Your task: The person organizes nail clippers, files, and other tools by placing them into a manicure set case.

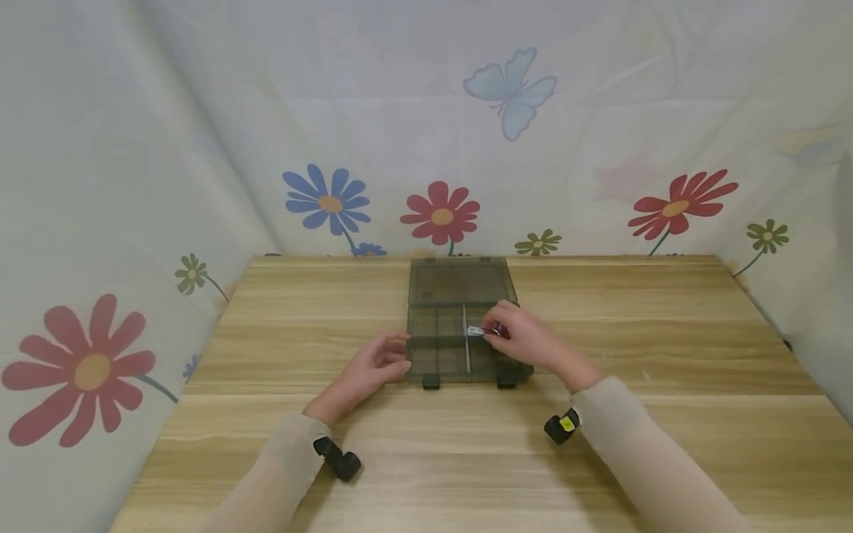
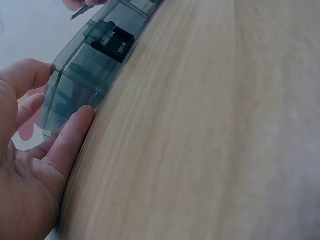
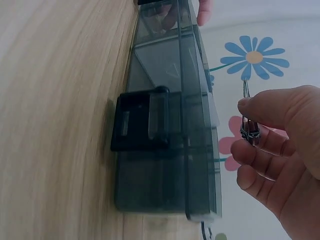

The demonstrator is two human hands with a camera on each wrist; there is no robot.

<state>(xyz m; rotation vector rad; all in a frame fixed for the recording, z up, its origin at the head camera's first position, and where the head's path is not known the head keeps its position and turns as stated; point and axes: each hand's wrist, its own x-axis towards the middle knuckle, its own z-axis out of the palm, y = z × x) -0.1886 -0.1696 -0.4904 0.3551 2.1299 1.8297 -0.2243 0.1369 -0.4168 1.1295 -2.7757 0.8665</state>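
Note:
A translucent grey-green plastic divider box (image 1: 436, 376) lies on the table with its lid (image 1: 460, 281) laid back. At the box's left end, my left hand (image 1: 369, 364) holds it; the left wrist view shows the index finger at the upper rim and the thumb (image 2: 75, 132) low on the side. My right hand (image 1: 526, 333) is above the right compartments. Between thumb and fingers it pinches a small silver metal piece (image 3: 248, 117), two thin strips joined at a thicker end. Its exact kind is unclear.
Inside the box, a pale upright divider (image 1: 466, 348) parts left from right. Two black latches (image 1: 431, 382) hang at the front. Small clear scraps (image 1: 645, 375) lie on the wooden table (image 1: 666, 444) to the right. A flower-printed curtain (image 1: 373, 111) rises behind the table.

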